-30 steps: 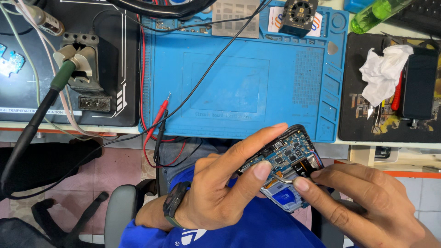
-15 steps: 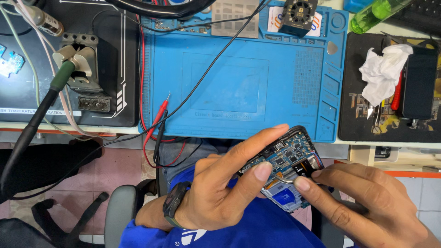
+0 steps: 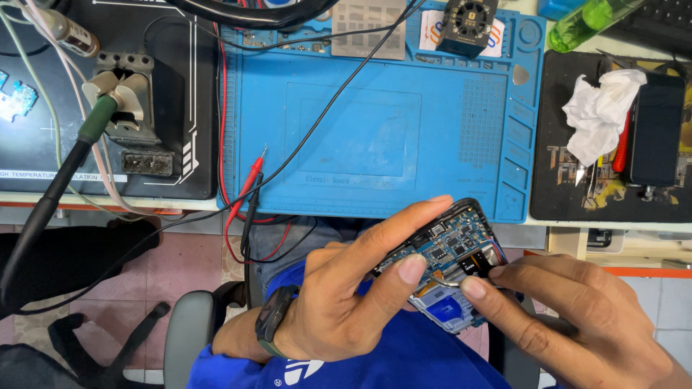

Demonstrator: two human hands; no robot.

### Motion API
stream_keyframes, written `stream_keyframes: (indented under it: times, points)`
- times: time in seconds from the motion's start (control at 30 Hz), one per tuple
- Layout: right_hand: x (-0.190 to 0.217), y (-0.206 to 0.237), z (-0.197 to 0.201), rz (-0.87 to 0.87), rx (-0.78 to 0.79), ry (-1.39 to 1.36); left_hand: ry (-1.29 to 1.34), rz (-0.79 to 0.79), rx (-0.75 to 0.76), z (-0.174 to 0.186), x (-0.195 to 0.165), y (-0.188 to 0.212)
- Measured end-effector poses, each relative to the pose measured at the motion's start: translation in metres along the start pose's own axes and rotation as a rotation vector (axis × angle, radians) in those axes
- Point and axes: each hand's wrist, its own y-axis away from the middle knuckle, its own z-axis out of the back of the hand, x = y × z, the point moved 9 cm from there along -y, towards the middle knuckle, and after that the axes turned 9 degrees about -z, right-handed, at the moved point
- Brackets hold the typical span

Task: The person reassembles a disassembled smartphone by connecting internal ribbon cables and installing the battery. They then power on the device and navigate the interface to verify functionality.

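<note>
Holding an opened phone (image 3: 450,252) above the lap, at about five o'clock in the view, the left hand (image 3: 346,310) wraps its fingers along the phone's upper and lower edges, clamped on it, with a dark watch (image 3: 272,328) on the wrist. The phone's back is off, showing a blue circuit board and a pale plate at its lower end. The right hand (image 3: 577,317) comes in from four o'clock; its thumb and forefinger are pinched together on a thin metal tool (image 3: 450,283) whose tip touches the board.

Behind the hands, at twelve o'clock, a blue work mat (image 3: 375,137) lies on the bench. The small trays moulded along its right edge look bare, as far as can be told. A small black boxy device (image 3: 470,25) sits at its top edge. Red and black probe leads (image 3: 249,191) trail off its lower left corner.

At two o'clock a crumpled white tissue (image 3: 598,108) rests on a black mat (image 3: 577,187), just beside a dark phone (image 3: 654,130). At ten o'clock a metal tool stand (image 3: 126,108) sits on another black mat.
</note>
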Motion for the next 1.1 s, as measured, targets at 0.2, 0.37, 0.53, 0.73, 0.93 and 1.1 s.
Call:
stream_keyframes:
  times: [0.2, 0.37, 0.53, 0.73, 0.93, 1.1]
  points:
    - [-0.004, 0.0, -0.009, 0.046, 0.1, -0.038, 0.012, -0.003, 0.009, 0.0, 0.0, 0.0]
    - [-0.002, 0.007, -0.006, -0.071, -0.005, 0.046, 0.01, -0.005, 0.003, 0.0, -0.001, 0.0]
    - [-0.003, 0.01, -0.007, -0.093, -0.016, 0.057, 0.002, -0.018, -0.005, 0.0, -0.001, 0.0]
    - [-0.002, 0.004, -0.004, -0.048, -0.003, 0.05, -0.002, -0.013, 0.001, 0.001, 0.0, 0.0]
    - [-0.001, 0.001, -0.006, -0.03, 0.028, 0.026, -0.006, -0.013, 0.007, 0.0, -0.001, 0.0]
    - [-0.002, 0.007, -0.003, -0.012, -0.012, 0.056, -0.001, -0.008, 0.005, 0.0, 0.0, -0.001]
